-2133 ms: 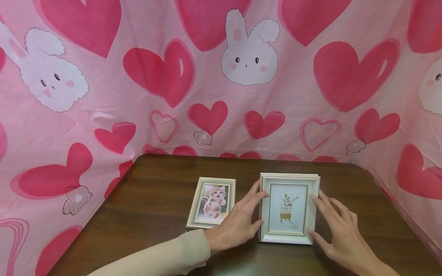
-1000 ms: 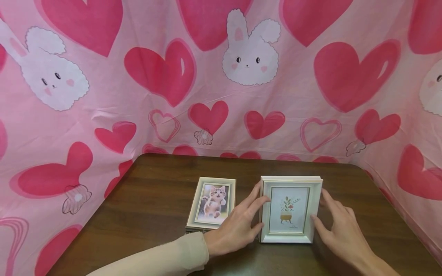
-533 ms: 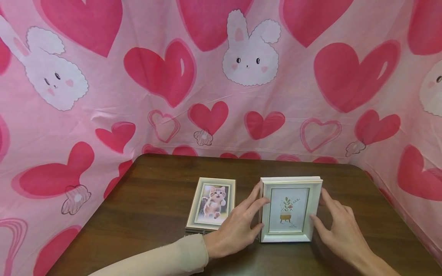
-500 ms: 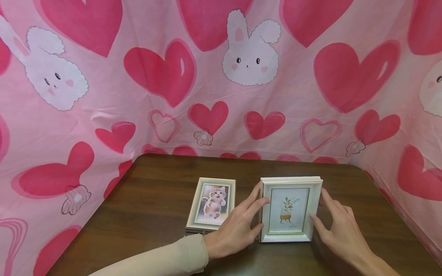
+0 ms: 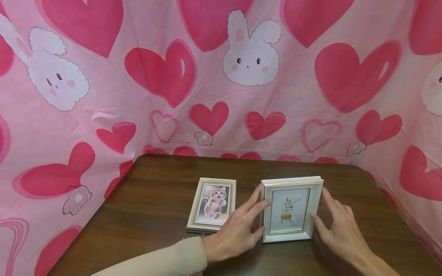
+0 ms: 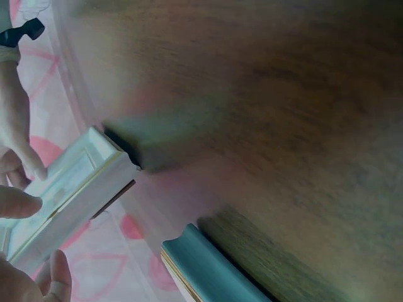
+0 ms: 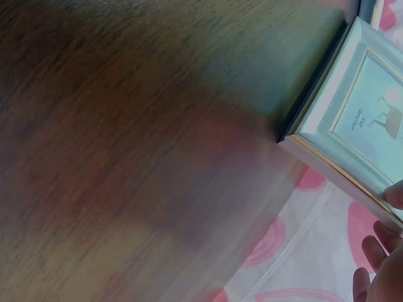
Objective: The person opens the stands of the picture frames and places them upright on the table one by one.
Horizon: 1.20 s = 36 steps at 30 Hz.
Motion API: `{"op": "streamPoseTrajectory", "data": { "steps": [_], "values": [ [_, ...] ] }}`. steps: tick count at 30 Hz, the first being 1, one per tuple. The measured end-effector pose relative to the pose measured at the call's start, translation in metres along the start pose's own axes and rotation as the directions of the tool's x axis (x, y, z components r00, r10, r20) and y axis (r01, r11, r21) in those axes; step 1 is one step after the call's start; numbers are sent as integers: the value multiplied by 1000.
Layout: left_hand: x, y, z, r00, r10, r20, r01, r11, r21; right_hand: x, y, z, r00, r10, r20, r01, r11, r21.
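Observation:
A white picture frame (image 5: 289, 209) with a potted-plant print stands upright on the table, its face turned slightly aside. My left hand (image 5: 238, 228) grips its left edge, thumb and index finger at the front and other fingers behind. My right hand (image 5: 342, 226) holds the opposite edge, thumb (image 5: 320, 222) on the front and fingers reaching behind. In the left wrist view, a thin dark edge juts from the back of the white frame (image 6: 82, 201). The right wrist view shows its lower corner by the tabletop. Left of it lies a cream frame (image 5: 193, 209) with a kitten picture.
The dark wooden table (image 5: 155, 199) has rounded far corners. A pink cloth (image 5: 214, 92) printed with hearts and rabbits hangs behind it and on both sides. The kitten frame is partly covered by my left hand at its lower right.
The white frame has turned slightly and tipped back, so its top edge shows more and sits a little lower. Both hands have stayed on it. The kitten frame has not moved.

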<state>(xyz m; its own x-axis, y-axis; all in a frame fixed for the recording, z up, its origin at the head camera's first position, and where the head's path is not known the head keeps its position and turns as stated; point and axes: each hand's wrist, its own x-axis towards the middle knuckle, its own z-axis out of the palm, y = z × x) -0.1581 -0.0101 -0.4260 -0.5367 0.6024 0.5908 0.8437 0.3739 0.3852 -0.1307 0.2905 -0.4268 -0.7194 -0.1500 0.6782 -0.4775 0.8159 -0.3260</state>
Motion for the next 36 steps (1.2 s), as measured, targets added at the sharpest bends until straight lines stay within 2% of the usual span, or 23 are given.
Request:
{"op": "streamPoseTrajectory", "data": {
  "steps": [10, 19, 26, 36],
  "values": [
    [-1, 3, -3, 999, 35, -14, -35, 999, 19, 2, 0, -1, 999, 17, 27, -17, 1000, 0],
    [-4, 7, -5, 999, 35, -11, -34, 999, 11, 2, 2, 0, 999, -32, 3, 32, 999, -5],
    [-7, 10, -6, 999, 53, -8, -53, 998, 16, 2, 2, 0, 1000, -30, 6, 30, 1000, -7],
    [-11, 16, -5, 999, 12, 36, -11, 999, -50, 1, 5, 0, 998, -63, -17, 63, 998, -11]
  ]
}}
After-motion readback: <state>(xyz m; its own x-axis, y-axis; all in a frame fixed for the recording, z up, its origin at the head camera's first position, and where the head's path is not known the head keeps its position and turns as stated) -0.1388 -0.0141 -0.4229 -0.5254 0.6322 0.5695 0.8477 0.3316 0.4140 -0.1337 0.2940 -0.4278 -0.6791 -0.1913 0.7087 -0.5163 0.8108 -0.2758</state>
